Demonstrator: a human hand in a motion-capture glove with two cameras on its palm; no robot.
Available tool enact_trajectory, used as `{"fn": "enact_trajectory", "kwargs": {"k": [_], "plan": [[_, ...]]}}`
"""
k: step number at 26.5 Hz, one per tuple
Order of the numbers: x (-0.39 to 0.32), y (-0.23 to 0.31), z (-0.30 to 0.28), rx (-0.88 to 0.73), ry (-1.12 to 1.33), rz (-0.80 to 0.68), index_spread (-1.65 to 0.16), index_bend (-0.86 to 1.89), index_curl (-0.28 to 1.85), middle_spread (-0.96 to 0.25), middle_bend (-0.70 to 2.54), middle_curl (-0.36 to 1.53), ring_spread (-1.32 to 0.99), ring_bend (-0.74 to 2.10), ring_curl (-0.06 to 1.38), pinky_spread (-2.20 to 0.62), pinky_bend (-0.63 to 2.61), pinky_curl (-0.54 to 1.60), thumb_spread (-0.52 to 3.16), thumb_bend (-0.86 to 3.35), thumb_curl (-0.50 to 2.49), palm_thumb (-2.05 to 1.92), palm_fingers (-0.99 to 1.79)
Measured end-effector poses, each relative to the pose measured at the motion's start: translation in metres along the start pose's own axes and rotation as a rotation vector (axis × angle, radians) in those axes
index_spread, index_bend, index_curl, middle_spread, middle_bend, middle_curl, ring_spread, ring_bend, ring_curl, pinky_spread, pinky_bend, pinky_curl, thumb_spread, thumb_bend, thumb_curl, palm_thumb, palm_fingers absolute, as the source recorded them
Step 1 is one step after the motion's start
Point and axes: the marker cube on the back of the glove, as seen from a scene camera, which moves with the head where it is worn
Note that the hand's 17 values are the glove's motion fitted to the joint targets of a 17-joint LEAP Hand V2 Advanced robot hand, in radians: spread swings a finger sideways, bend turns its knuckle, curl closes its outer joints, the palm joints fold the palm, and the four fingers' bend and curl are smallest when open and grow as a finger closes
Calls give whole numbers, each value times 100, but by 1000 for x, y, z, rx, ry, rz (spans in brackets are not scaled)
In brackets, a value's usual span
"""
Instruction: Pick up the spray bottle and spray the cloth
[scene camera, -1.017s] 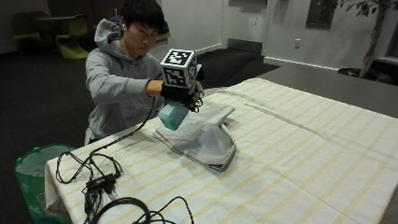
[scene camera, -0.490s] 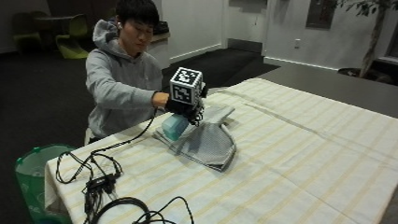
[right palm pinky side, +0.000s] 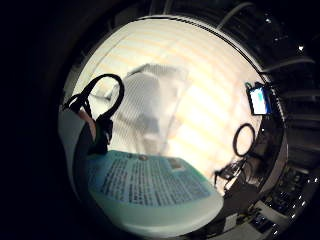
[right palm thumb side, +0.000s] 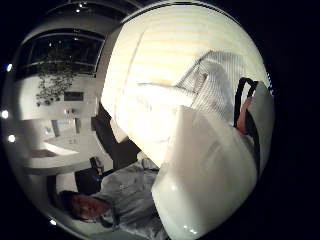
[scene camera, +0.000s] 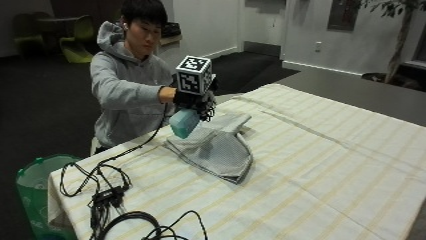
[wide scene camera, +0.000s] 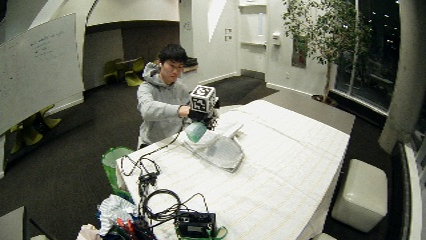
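- Outside view: spray bottle (scene camera: 184, 123) already lifted, gripped by the gloved right hand (scene camera: 192, 98) with fingers curled round its neck, tilted just above the cloth (scene camera: 214, 149) on the striped table (scene camera: 319, 165). Pick-up done; spraying judged under way or imminent.
- Palm views: bottle body close against the palm, cloth lying beneath.

Glossy plastic spray bottle (scene camera: 184, 123); woven cloth (scene camera: 216, 150)
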Motion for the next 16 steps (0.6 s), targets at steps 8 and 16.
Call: {"fn": "enact_trajectory", "kwargs": {"k": [8, 16], "plan": [[-7, 2, 30, -35, -30, -1, -17, 51, 57, -6, 68, 51, -16, 57, 46, -27, 33, 43, 4, -3, 71, 96, 139], [-46, 12, 9, 73, -329, -74, -17, 51, 57, -6, 69, 51, -16, 57, 46, -27, 33, 43, 5, -3, 72, 97, 139]]}}
